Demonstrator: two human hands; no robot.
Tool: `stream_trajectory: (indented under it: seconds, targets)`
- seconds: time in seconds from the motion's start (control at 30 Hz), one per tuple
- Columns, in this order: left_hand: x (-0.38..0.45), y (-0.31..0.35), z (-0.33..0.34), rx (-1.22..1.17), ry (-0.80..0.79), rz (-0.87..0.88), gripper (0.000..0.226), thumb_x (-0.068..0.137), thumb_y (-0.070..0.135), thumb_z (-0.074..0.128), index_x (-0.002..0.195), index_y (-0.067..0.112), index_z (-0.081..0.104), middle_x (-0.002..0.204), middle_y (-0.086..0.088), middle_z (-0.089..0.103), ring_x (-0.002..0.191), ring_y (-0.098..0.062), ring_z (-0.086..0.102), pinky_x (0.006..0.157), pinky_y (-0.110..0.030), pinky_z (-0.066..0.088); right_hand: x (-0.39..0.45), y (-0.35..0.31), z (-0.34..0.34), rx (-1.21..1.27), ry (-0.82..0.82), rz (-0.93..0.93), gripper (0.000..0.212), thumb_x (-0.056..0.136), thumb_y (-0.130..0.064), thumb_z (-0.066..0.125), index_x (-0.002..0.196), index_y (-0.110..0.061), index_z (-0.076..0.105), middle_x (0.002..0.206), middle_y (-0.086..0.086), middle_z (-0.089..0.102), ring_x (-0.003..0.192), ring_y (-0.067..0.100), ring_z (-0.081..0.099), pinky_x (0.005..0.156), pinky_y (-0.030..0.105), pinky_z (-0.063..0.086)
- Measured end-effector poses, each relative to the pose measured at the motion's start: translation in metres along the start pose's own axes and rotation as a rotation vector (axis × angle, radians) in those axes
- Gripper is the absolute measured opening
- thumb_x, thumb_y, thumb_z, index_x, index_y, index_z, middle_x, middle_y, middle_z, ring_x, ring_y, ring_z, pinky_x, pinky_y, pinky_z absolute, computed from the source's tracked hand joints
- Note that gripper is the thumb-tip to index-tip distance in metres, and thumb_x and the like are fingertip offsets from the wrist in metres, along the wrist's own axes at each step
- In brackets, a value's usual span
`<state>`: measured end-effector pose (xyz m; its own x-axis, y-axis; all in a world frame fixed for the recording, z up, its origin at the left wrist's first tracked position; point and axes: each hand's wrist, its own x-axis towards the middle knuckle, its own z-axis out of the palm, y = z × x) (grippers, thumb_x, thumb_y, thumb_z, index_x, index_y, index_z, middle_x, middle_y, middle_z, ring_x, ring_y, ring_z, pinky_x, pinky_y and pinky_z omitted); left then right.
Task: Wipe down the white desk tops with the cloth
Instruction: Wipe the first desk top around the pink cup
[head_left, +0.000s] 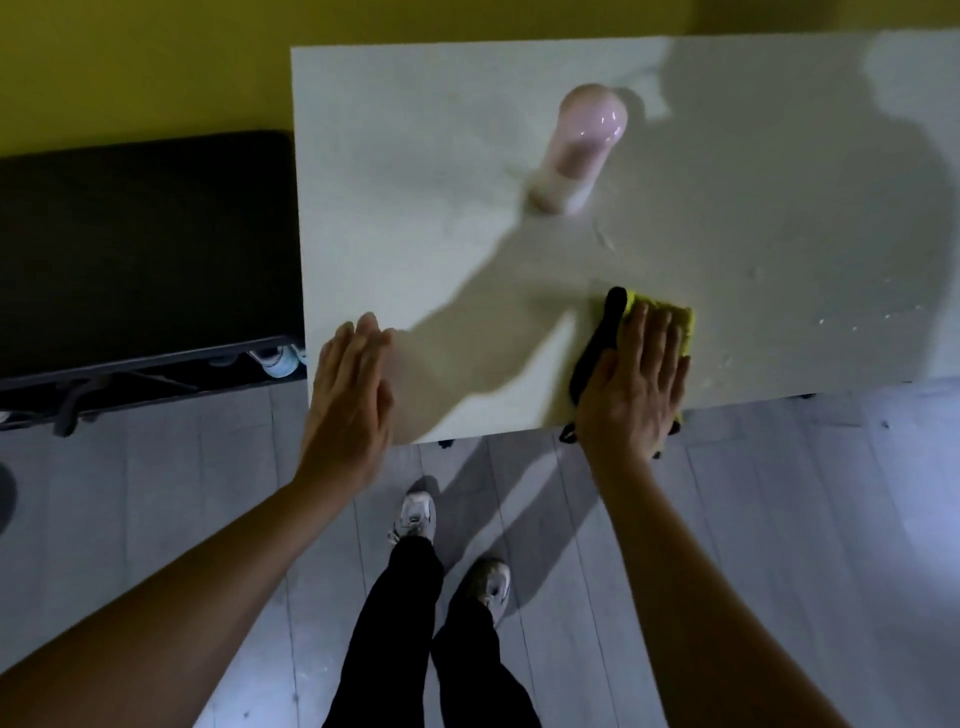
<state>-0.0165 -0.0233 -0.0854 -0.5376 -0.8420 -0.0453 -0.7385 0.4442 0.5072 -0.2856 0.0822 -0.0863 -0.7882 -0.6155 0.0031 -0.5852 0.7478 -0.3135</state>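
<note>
Right hand (636, 384) flat on cloth (670, 319); pink bottle (576, 150) beyond on desk (415, 208).

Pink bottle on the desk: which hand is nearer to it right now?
Right. The right hand lies flat on the cloth at the near edge, just below the pink bottle. The left hand rests at the desk's near-left corner, farther off.
</note>
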Motion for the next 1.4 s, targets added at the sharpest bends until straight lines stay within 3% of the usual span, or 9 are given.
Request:
stream_trajectory:
  seconds: [0.13,0.3,0.4,0.57,0.77,0.93,1.1,1.2,1.4]
  targets:
    - [0.003,-0.002,-0.012,-0.149,-0.057,-0.076,0.061,0.106,0.037,0.027,0.161,0.011,0.036,0.172,-0.006,0.027,0.16,-0.026,0.018,0.13,-0.051,0.02,-0.061,-0.078,0.018,-0.03,-0.143,-0.301,0.073,0.102,-0.023,0.034,0.162,-0.026,-0.007,0.17,0.006,-0.008,0.156,0.024,-0.015,0.128,0.048,0.005]
    - [0.013,0.015,-0.03,-0.28,0.07,-0.273,0.047,0.113,0.027,0.033,0.159,0.015,0.037,0.171,-0.002,0.028,0.154,-0.013,0.028,0.118,-0.009,0.017,-0.134,-0.153,0.04,-0.095,-0.374,-0.704,0.099,0.098,-0.045,0.053,0.158,-0.017,-0.021,0.168,0.006,-0.02,0.153,0.024,-0.024,0.126,0.046,-0.008]
    - [0.012,0.011,-0.028,-0.079,0.114,-0.23,0.043,0.113,0.025,0.034,0.153,0.012,0.044,0.172,-0.006,0.024,0.156,-0.026,0.028,0.124,-0.034,0.026,-0.122,-0.142,0.038,-0.014,-0.356,-0.739,0.09,0.099,-0.048,0.051,0.161,-0.02,-0.007,0.17,0.003,-0.006,0.156,0.02,-0.012,0.127,0.045,-0.004]
    - [0.01,0.01,-0.007,0.165,0.004,0.022,0.056,0.107,0.032,0.03,0.158,0.011,0.04,0.17,-0.015,0.028,0.157,-0.036,0.026,0.128,-0.051,0.023,-0.048,-0.057,0.008,-0.034,-0.172,-0.451,0.066,0.106,-0.027,0.031,0.162,-0.037,-0.003,0.17,0.001,0.0,0.157,0.022,-0.007,0.127,0.053,0.009]
    - [0.02,0.023,0.018,0.181,0.078,0.095,0.057,0.108,0.029,0.031,0.163,0.014,0.034,0.171,-0.014,0.026,0.16,-0.034,0.02,0.131,-0.048,0.013,0.021,0.019,-0.003,0.004,-0.005,0.067,0.06,0.107,-0.038,0.018,0.163,-0.024,0.004,0.171,0.002,-0.002,0.157,0.017,-0.008,0.127,0.046,0.003]
    - [0.02,0.019,0.026,0.212,0.091,0.098,0.058,0.109,0.031,0.034,0.163,0.012,0.033,0.171,-0.015,0.027,0.159,-0.037,0.022,0.13,-0.052,0.018,-0.001,-0.077,0.023,-0.032,-0.115,-0.356,0.077,0.101,-0.023,0.047,0.163,-0.026,0.002,0.17,0.005,0.0,0.157,0.023,-0.007,0.128,0.047,0.0]
    - [0.021,0.015,0.029,0.255,0.12,0.105,0.06,0.11,0.036,0.029,0.161,0.006,0.037,0.168,-0.019,0.033,0.156,-0.039,0.029,0.128,-0.054,0.025,0.011,-0.115,0.031,0.005,-0.254,-0.73,0.063,0.104,-0.043,0.034,0.162,-0.031,0.012,0.17,0.0,0.011,0.157,0.02,0.001,0.128,0.048,0.004]
    - [0.021,0.016,0.028,0.199,0.13,0.112,0.057,0.11,0.031,0.03,0.163,0.012,0.034,0.171,-0.012,0.027,0.159,-0.034,0.023,0.13,-0.052,0.019,0.048,-0.074,0.023,-0.016,-0.168,-0.586,0.069,0.106,-0.026,0.042,0.16,-0.045,0.003,0.17,-0.006,0.008,0.157,0.02,-0.001,0.127,0.046,-0.001]
    - [0.021,0.021,0.028,0.219,0.144,0.091,0.057,0.11,0.032,0.029,0.163,0.013,0.036,0.171,-0.011,0.028,0.159,-0.032,0.023,0.13,-0.051,0.019,0.112,0.038,-0.01,-0.007,-0.019,-0.101,0.058,0.108,-0.031,0.031,0.163,-0.028,0.013,0.171,0.0,0.005,0.157,0.015,-0.003,0.128,0.043,0.005]
